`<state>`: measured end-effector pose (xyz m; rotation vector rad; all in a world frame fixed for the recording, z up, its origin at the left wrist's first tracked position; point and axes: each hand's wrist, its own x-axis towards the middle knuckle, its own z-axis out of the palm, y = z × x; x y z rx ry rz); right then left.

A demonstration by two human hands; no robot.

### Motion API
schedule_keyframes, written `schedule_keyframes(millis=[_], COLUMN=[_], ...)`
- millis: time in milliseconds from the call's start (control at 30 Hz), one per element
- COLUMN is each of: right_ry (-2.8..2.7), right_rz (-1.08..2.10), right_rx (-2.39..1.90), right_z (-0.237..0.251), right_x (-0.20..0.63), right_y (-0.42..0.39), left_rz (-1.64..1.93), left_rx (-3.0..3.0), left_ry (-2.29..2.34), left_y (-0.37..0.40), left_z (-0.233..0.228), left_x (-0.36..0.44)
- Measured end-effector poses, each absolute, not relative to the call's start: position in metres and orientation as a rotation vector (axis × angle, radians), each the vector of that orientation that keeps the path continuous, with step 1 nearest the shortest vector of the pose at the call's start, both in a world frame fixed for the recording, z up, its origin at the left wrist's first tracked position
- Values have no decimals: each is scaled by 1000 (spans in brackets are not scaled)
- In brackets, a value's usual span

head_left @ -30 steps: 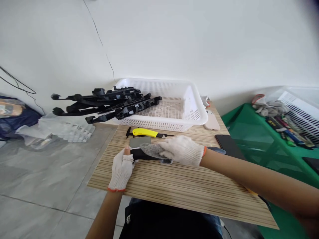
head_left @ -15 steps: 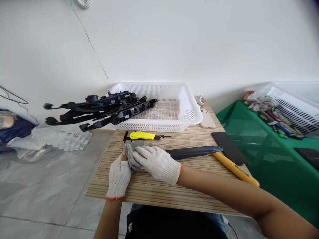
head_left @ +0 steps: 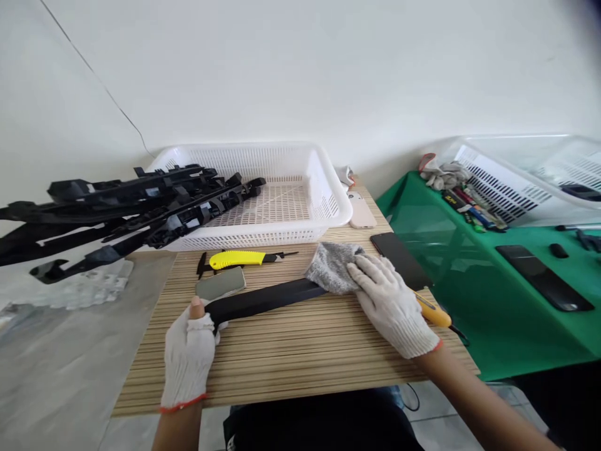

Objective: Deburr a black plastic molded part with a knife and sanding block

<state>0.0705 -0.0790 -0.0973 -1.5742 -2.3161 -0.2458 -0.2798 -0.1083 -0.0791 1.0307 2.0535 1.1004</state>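
A long black plastic strip point(head_left: 267, 299) lies across the front of the wooden table. My left hand point(head_left: 191, 351), in a white knit glove with the thumb tip bare, grips the strip's left end. Gloved too, my right hand point(head_left: 387, 297) presses a grey cloth point(head_left: 332, 266) over the strip's right end, which the cloth hides. Just behind the strip sit a grey-green block point(head_left: 220, 284) and a yellow utility knife point(head_left: 237, 259). A black caliper-like tool point(head_left: 203, 266) rests by the knife. Near my right wrist is a yellow-handled tool point(head_left: 432, 310), partly covered.
A white plastic basket point(head_left: 253, 235) at the back holds several black plastic parts point(head_left: 178, 207) that stick out leftward. On the table's right are a dark phone point(head_left: 399, 257) and a pink phone point(head_left: 361, 212). A green-covered table point(head_left: 451, 269) with gloves, pens and another basket stands right.
My right hand has slid the cloth rightward along the strip to its far end. My left hand now holds the strip's left end, and the grey-green block is uncovered. The view has turned right.
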Motion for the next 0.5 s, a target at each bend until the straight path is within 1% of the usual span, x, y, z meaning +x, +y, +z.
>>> schedule_keyframes(millis=[100,233,400,500], right_ry=[-2133,-1960,-1986,-1952], right_rz=[-238,-239,-249,-235], right_rx=[-1758,-2010,-2064,-2055], right_z=[-100,-99,-100,-103], right_x=[77,81,83,84], right_y=[-85,-87,-87,-87], left_rz=[1068,944,531,445], left_rx=[1043,1058,1014,1052], left_ry=[2101,2005,1533,1359], left_y=[-107,-103,-89,-80], left_z=[-71,-59,-45,-34], left_x=[-276,-277,-284,-290])
